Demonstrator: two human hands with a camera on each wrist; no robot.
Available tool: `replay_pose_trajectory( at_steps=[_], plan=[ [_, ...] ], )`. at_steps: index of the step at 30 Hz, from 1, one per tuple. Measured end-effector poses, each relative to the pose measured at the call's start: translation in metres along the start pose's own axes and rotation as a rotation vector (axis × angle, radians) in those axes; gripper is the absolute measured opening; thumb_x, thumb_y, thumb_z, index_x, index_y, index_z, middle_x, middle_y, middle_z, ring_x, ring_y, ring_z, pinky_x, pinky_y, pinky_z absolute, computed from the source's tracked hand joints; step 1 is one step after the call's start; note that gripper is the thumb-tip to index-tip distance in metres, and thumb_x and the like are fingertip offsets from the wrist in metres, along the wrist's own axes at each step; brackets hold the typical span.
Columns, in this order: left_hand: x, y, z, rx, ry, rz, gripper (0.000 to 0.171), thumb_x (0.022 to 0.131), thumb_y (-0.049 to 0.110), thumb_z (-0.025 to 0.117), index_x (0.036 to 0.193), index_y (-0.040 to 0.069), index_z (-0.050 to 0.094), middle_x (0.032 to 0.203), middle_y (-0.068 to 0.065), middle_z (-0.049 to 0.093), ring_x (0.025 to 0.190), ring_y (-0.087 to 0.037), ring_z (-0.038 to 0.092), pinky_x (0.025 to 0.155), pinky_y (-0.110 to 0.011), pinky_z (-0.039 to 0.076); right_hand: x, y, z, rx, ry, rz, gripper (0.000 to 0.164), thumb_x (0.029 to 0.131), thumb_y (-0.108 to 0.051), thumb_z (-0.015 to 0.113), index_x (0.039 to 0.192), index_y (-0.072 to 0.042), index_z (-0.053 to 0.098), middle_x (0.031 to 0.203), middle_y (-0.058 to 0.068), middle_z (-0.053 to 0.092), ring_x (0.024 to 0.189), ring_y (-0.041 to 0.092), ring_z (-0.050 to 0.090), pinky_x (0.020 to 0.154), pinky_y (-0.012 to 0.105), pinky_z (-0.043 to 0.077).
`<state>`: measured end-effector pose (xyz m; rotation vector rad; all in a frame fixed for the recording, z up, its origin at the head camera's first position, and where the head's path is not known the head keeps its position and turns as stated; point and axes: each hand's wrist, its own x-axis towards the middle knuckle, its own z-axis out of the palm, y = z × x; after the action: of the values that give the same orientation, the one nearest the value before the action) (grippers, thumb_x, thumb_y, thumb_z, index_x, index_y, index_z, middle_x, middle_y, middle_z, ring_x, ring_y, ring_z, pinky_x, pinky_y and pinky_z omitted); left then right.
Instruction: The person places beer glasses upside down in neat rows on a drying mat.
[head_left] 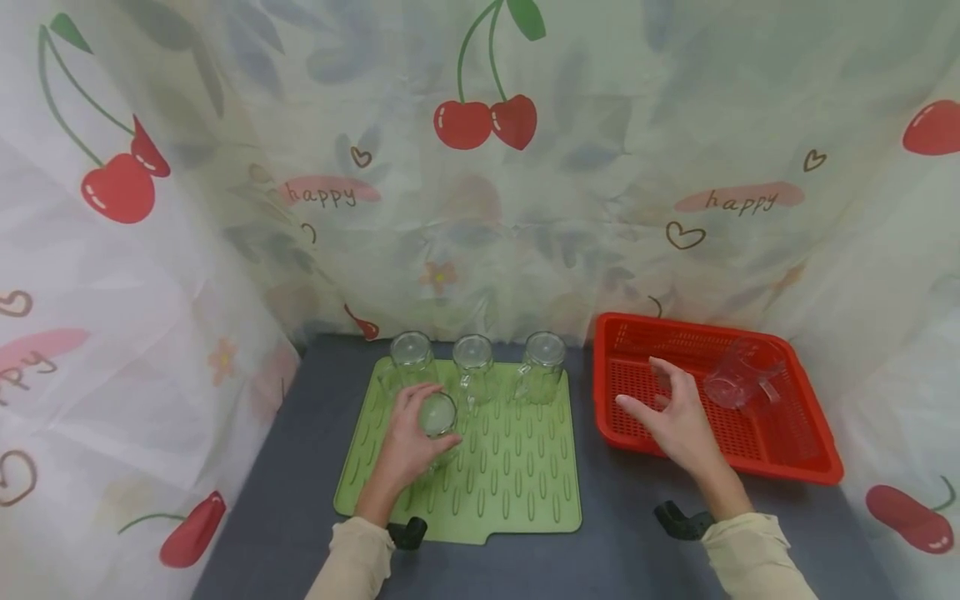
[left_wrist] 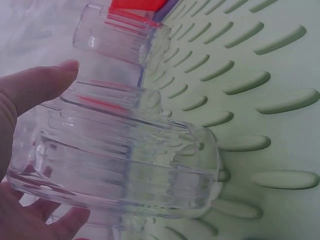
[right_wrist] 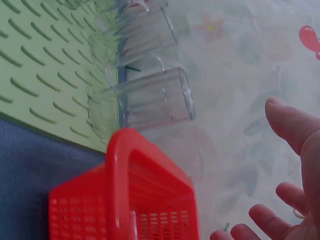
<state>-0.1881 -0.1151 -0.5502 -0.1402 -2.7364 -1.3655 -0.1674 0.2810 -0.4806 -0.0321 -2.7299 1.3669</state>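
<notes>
A clear glass mug [head_left: 437, 414] stands upside down on the green drying mat [head_left: 525, 508], its rim against the ribs in the left wrist view. Around its upturned base my left hand [head_left: 416, 433] spreads its thumb and fingers. The left wrist view shows a gap between the thumb [left_wrist: 55, 82] and the glass; contact of the other fingers is unclear. My right hand [head_left: 678, 417] hovers over the red basket [head_left: 607, 433], fingers apart and holding nothing. Inside the basket another glass mug [head_left: 738, 375] lies on its side, right of that hand.
Along the mat's back edge stand three upturned glass mugs: a left one [head_left: 412, 354], a middle one [head_left: 473, 362] and a right one [head_left: 543, 362]. A dark grey tabletop [head_left: 277, 500] lies beneath everything. Printed curtains [head_left: 570, 250] enclose the back and sides.
</notes>
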Motion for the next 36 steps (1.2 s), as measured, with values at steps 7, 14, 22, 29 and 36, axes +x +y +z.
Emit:
replay_pose_trajectory(
  at_steps=[7, 14, 22, 29, 36],
  plan=[
    [-0.001, 0.005, -0.004, -0.008, 0.002, -0.006, 0.082, 0.074, 0.021, 0.093, 0.145, 0.028, 0.053, 0.152, -0.003, 0.04, 0.143, -0.032, 0.042, 0.109, -0.057, 0.047, 0.008, 0.001, -0.015, -0.145, 0.049, 0.01, 0.097, 0.09, -0.05, 0.075, 0.16, -0.008, 0.023, 0.154, 0.027, 0.03, 0.134, 0.046, 0.033, 0.103, 0.07, 0.042],
    [-0.001, 0.015, -0.013, 0.008, 0.036, 0.02, 0.083, 0.074, 0.026, 0.094, 0.145, 0.028, 0.052, 0.153, -0.003, 0.04, 0.143, -0.032, 0.041, 0.11, -0.058, 0.046, 0.016, 0.006, -0.031, -0.21, 0.084, 0.057, 0.101, 0.089, -0.052, 0.075, 0.16, -0.006, 0.02, 0.155, 0.03, 0.027, 0.135, 0.049, 0.026, 0.1, 0.076, 0.039],
    [-0.003, 0.027, -0.023, -0.034, 0.036, 0.036, 0.083, 0.077, 0.03, 0.091, 0.148, 0.03, 0.049, 0.155, -0.002, 0.039, 0.146, -0.03, 0.038, 0.114, -0.06, 0.042, 0.022, 0.014, -0.041, -0.244, 0.121, 0.056, 0.098, 0.091, -0.048, 0.074, 0.159, -0.002, 0.021, 0.152, 0.034, 0.025, 0.134, 0.052, 0.023, 0.099, 0.074, 0.036],
    [-0.007, 0.044, -0.031, -0.066, 0.047, 0.128, 0.083, 0.077, 0.031, 0.091, 0.148, 0.033, 0.048, 0.153, 0.0, 0.043, 0.144, -0.027, 0.041, 0.116, -0.059, 0.039, 0.033, 0.023, -0.043, -0.326, 0.14, 0.059, 0.097, 0.09, -0.049, 0.074, 0.158, -0.003, 0.022, 0.151, 0.033, 0.024, 0.132, 0.051, 0.022, 0.097, 0.073, 0.04],
    [-0.015, 0.053, -0.028, -0.095, 0.021, 0.172, 0.082, 0.077, 0.031, 0.091, 0.148, 0.03, 0.05, 0.153, 0.001, 0.044, 0.144, -0.027, 0.042, 0.116, -0.06, 0.039, 0.046, 0.042, -0.057, -0.406, 0.145, 0.063, 0.096, 0.091, -0.048, 0.073, 0.157, -0.001, 0.023, 0.148, 0.035, 0.025, 0.128, 0.053, 0.023, 0.086, 0.071, 0.044]
  ],
)
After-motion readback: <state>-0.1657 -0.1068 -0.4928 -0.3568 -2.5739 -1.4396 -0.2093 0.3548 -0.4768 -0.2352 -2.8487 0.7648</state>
